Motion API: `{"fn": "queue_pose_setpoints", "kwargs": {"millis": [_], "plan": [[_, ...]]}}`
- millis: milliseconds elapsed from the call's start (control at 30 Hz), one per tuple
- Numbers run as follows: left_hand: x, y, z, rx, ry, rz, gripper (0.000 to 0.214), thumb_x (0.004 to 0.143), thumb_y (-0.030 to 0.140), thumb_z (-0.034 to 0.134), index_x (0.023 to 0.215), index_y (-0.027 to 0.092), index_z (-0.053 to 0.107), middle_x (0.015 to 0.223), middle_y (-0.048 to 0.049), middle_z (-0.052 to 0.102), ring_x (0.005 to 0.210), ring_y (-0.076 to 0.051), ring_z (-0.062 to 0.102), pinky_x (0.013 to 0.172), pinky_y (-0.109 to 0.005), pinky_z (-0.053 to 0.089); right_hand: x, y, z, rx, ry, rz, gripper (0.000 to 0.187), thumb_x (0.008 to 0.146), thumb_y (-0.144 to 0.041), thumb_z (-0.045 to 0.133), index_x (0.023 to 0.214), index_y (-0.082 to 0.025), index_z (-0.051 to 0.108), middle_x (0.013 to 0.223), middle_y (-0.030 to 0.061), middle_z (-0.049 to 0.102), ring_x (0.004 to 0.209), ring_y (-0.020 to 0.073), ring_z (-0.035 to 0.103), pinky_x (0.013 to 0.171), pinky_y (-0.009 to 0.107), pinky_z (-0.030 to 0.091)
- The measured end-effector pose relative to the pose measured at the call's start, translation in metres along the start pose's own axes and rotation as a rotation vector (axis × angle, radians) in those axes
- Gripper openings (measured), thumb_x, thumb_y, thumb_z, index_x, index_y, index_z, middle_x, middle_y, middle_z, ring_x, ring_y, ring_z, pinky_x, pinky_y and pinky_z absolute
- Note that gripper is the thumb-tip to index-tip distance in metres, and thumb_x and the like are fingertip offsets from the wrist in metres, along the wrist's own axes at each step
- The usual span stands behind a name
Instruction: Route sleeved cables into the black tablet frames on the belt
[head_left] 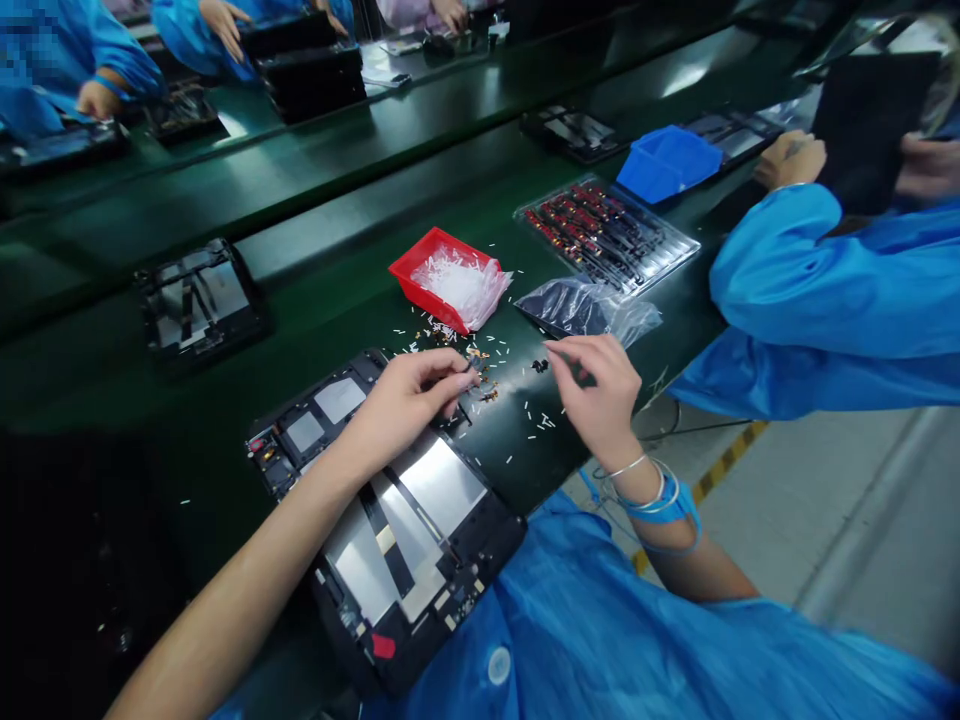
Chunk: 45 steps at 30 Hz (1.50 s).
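Note:
My left hand (pixel 416 395) reaches over an opened tablet-like device (pixel 442 475) with silver plates, dark ribbon cables and a red tab. Its thumb and forefinger are pinched together; a small dark bit shows at the tips, too small to name. To the right, my right hand (pixel 600 385) hovers over the green work surface with thumb and fingertips closed together. What it may hold is hidden. Just left of those fingertips lie small black parts (pixel 540 366). Small gold-and-black parts (pixel 487 392) and short white strips (pixel 541 418) are scattered between the hands.
Beyond my hands stands a red bin (pixel 412 285) holding white strips in a bag. A clear plastic bag (pixel 589 308), a tray (pixel 679 250) of red-and-black parts and a blue bin (pixel 667 165) lie right. Another opened device (pixel 199 300) sits left. A co-worker's sleeve (pixel 787 290) is close at right.

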<state>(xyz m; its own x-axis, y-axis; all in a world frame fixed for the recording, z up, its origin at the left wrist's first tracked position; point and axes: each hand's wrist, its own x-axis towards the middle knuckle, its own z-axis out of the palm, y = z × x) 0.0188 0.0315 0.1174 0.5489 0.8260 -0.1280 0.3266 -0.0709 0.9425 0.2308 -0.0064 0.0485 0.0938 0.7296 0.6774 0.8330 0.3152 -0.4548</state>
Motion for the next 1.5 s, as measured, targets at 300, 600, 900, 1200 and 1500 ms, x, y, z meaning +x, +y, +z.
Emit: {"fn": "queue_pose_setpoints", "kwargs": {"millis": [300,600,900,1200,1500], "plan": [[-0.029,0.003,-0.011,-0.114,0.297,-0.095,0.026,0.086,0.042,0.055,0.089,0.017,0.063,0.055,0.0048,0.037,0.049,-0.009,0.033,0.046,-0.022,0.025,-0.009,0.041,0.015,-0.227,-0.355,0.029,0.022,0.088,-0.023,0.052,0.081,-0.019,0.073,0.078,0.0072,0.068,0.078,0.0203,0.057,0.067,0.032,0.046],[-0.061,-0.008,-0.01,-0.153,0.286,-0.076,0.034,0.095,0.041,0.043,0.081,0.018,0.065,0.056,0.0032,0.032,0.056,-0.011,0.037,0.053,-0.024,0.031,-0.005,0.04,0.015,-0.295,-0.396,-0.16,0.025,0.09,-0.021,0.051,0.079,-0.018,0.073,0.076,0.0063,0.067,0.074,0.0181,0.055,0.059,0.03,0.042],[-0.07,-0.017,-0.003,-0.373,0.351,-0.191,0.024,0.077,0.038,0.068,0.079,0.014,0.067,0.073,-0.0036,0.065,0.063,-0.01,0.054,0.058,-0.02,0.038,-0.004,0.036,0.02,-0.222,-0.276,-0.152,0.019,0.084,-0.02,0.056,0.071,-0.019,0.07,0.071,0.0055,0.068,0.07,0.0188,0.058,0.062,0.031,0.046],[-0.075,-0.014,-0.007,-0.49,0.08,-0.189,0.028,0.077,0.04,0.068,0.075,0.012,0.07,0.064,-0.0019,0.061,0.052,-0.007,0.044,0.048,-0.019,0.028,0.016,-0.05,0.0,0.561,-0.377,0.173,0.007,0.076,-0.017,0.07,0.077,-0.023,0.071,0.071,-0.0003,0.072,0.062,0.0138,0.063,0.057,0.028,0.05],[-0.076,-0.019,-0.011,-0.71,-0.233,-0.12,0.021,0.076,0.027,0.06,0.064,0.011,0.065,0.047,0.004,0.044,0.041,-0.004,0.022,0.042,-0.023,0.013,0.022,-0.099,0.007,1.049,-0.484,-0.131,0.014,0.077,-0.01,0.069,0.084,-0.022,0.071,0.077,0.0022,0.072,0.068,0.0141,0.063,0.062,0.032,0.047]]}}
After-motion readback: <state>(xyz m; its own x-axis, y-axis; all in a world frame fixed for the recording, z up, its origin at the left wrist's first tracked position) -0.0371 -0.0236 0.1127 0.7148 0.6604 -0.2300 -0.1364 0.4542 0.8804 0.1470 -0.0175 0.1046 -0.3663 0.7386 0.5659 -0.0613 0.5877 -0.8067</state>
